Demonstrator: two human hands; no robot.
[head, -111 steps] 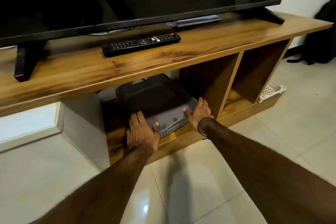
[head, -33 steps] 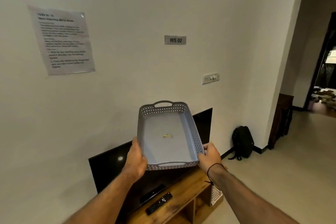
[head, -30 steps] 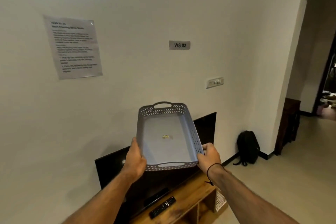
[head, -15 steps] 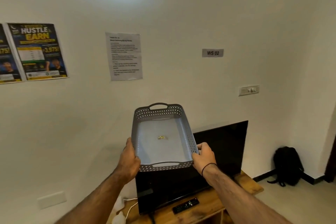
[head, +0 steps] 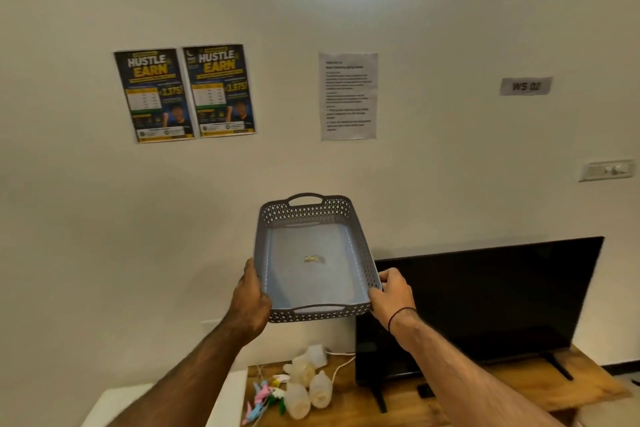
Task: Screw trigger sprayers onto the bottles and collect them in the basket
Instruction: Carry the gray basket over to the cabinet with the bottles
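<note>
I hold a grey perforated basket up in front of the wall. My left hand grips its left side near the front corner, and my right hand grips its right front corner. Inside lies only a small yellowish scrap. Below, on the wooden TV stand, several translucent bottles lie in a loose heap. Coloured trigger sprayers, pink, blue and green, lie just left of them.
A black TV stands on the wooden stand at the right, a white cable running beside it. A white surface adjoins the stand at lower left. Posters, a printed sheet and a switch hang on the wall.
I lifted the basket out from the shelf under the TV stand and raised it. My view has swung left, bringing the bottles and sprayers into sight. Both hands keep their grip.
</note>
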